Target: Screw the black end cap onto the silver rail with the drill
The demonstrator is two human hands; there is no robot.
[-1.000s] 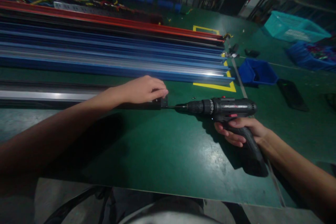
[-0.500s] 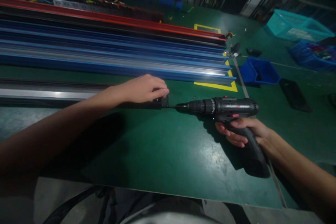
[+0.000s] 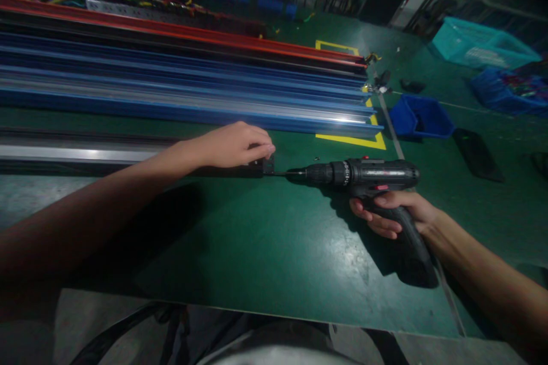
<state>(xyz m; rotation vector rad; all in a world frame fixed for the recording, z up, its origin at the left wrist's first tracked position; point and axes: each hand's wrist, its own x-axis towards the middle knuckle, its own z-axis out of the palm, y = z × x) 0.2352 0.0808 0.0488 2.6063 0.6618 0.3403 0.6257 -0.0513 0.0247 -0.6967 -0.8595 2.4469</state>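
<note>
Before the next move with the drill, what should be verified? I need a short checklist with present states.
1. Right hand grips the handle of the black cordless drill: ok.
2. Drill bit meets the small black end piece of the long dark metal rail: ok.
3. Left hand holds the rail end down: ok.
4. Left fingertips apart from the bit: cannot tell, very near.
5. Screw on the bit: cannot tell.
</note>
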